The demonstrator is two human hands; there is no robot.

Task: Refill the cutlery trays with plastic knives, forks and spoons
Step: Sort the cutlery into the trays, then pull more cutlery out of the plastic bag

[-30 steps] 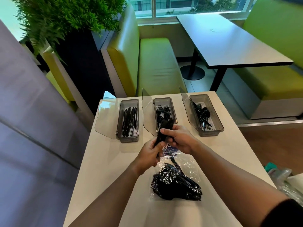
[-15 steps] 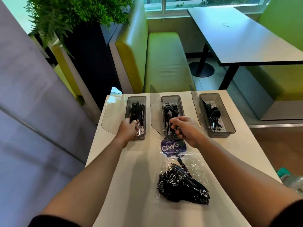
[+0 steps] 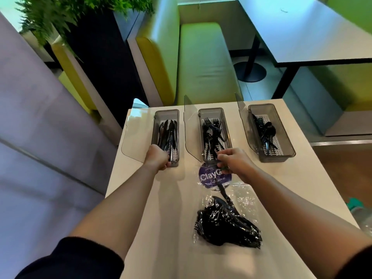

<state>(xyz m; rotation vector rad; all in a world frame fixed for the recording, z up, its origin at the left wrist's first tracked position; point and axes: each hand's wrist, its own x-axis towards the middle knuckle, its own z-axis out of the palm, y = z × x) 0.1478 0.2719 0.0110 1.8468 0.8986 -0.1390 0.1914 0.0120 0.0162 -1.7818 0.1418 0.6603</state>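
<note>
— Where does the cutlery sit?
— Three narrow trays of smoky clear plastic stand in a row at the far edge of the smooth white tabletop [image 3: 161, 218]. Each has a perforated white liner, and the clear lids [image 3: 136, 135] are swung up on the left sides. The knife tray [image 3: 167, 112] on the left holds slim black knives [image 3: 168, 133], the fork tray [image 3: 211, 110] in the middle a tangle of black forks [image 3: 211, 131], and the spoon tray [image 3: 277, 156] on the right a few glossy black spoons [image 3: 266, 131].
— And the hands?
— They are apart. The left hand [image 3: 158, 157] curls into a fist at the near end of the knife tray; its fingers are hidden, so one cannot tell what they grip. The right hand [image 3: 234, 161] is at the near end of the fork tray, fingertips pinched on the thin handles of some forks.
— Any loose stock?
— A crinkly transparent bag [image 3: 227, 226] lies on the tabletop nearer the person, between the forearms, bulging with shiny black cutlery. Its round purple label [image 3: 209, 178] lies flat just beneath the right hand
</note>
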